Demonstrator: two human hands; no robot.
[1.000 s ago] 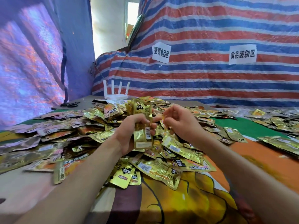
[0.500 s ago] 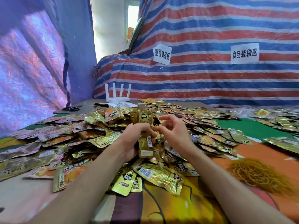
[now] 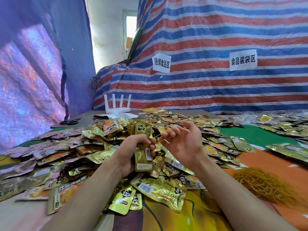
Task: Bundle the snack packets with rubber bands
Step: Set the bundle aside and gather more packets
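Gripping one packet stack [image 3: 143, 159], left hand [image 3: 131, 152]; right hand [image 3: 183, 144] pinching one rubber band [image 3: 158, 134].

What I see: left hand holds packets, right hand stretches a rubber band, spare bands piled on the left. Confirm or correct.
Wrong: the head view shows the spare bands piled on the right. Left hand holds the packets, right hand stretches a rubber band.

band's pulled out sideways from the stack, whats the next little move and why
Probably swing the right hand over the top of the packet stack to loop the rubber band round it: the band runs taut from the stack to the right fingers, while the left hand grips the stack upright.
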